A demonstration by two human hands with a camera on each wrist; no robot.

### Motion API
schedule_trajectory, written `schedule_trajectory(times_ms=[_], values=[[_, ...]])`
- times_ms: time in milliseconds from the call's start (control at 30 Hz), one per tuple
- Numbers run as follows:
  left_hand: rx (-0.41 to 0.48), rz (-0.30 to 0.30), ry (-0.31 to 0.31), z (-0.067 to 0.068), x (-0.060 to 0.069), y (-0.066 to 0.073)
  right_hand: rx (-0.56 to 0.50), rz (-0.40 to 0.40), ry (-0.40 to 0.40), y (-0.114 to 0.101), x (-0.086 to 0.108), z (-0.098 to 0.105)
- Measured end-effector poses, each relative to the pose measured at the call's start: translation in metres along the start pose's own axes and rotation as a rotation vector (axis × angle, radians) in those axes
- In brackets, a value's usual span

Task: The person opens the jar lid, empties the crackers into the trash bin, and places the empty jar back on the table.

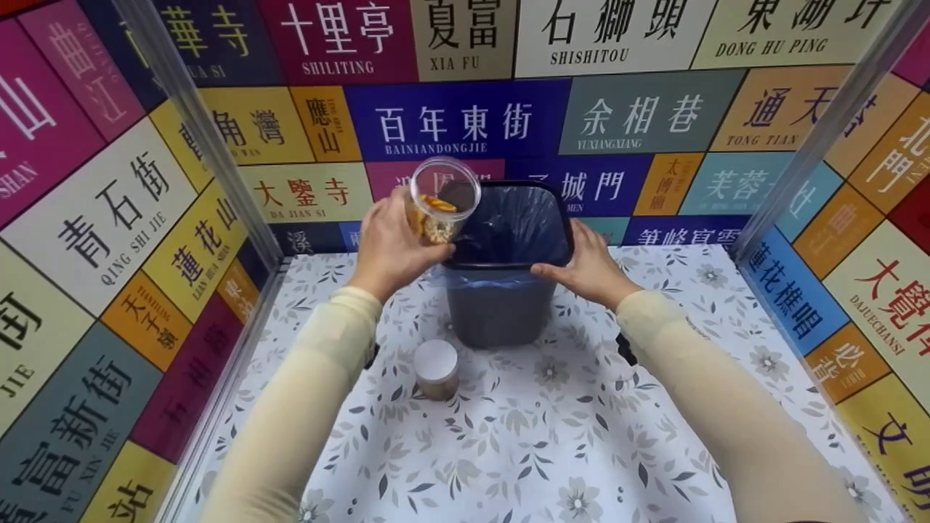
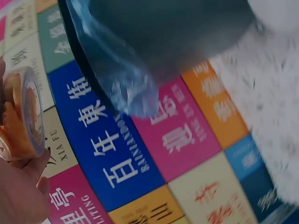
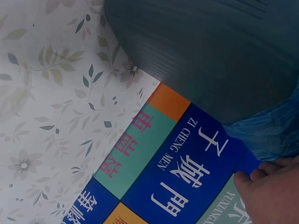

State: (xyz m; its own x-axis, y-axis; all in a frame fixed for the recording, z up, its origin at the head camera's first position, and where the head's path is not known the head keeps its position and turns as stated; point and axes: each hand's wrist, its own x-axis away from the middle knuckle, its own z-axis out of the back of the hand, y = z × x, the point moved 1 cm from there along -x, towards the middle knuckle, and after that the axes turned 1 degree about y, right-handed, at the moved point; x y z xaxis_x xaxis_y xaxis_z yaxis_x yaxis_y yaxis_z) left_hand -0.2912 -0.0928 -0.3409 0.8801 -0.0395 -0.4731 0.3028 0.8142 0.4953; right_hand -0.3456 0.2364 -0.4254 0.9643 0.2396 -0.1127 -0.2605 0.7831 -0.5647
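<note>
My left hand [image 1: 396, 247] grips a clear plastic jar [image 1: 449, 190], tilted beside the left rim of a grey bin [image 1: 501, 312]. Orange and pale pieces of something, perhaps dried food, lie in the jar; its mouth has no lid on it. In the left wrist view the jar [image 2: 28, 114] shows at the left edge against the fingers. A thin blue plastic bag [image 1: 512, 218] lines the bin and folds out over its rim. My right hand [image 1: 590, 265] holds the bin's right rim, thumb on the near side. In the right wrist view its fingers [image 3: 268, 172] touch the liner.
A small round container [image 1: 437, 388] with a white lid [image 1: 436, 359] stands on the table in front of the bin. The white tablecloth [image 1: 581, 436] has a grey leaf and flower print. Behind and at both sides rise colourful panels [image 1: 458, 120] with Chinese lettering.
</note>
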Motion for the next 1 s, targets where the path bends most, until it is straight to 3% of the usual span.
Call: schedule_trajectory(times_ms=[167,367,800,1000], values=[[-0.251,-0.109,-0.014,-0.002,-0.029,0.002,0.003,0.010,0.007,-0.001,-0.001,-0.001],[-0.547,-0.213,-0.104,-0.014,-0.053,0.007,0.004,0.011,0.009,0.000,-0.001,-0.001],[-0.814,-0.365,-0.139,-0.048,-0.070,0.027,-0.002,0.024,0.025,-0.001,0.000,-0.001],[-0.977,-0.430,-0.206,-0.059,-0.072,0.036,-0.002,0.026,0.014,0.001,0.000,-0.001]])
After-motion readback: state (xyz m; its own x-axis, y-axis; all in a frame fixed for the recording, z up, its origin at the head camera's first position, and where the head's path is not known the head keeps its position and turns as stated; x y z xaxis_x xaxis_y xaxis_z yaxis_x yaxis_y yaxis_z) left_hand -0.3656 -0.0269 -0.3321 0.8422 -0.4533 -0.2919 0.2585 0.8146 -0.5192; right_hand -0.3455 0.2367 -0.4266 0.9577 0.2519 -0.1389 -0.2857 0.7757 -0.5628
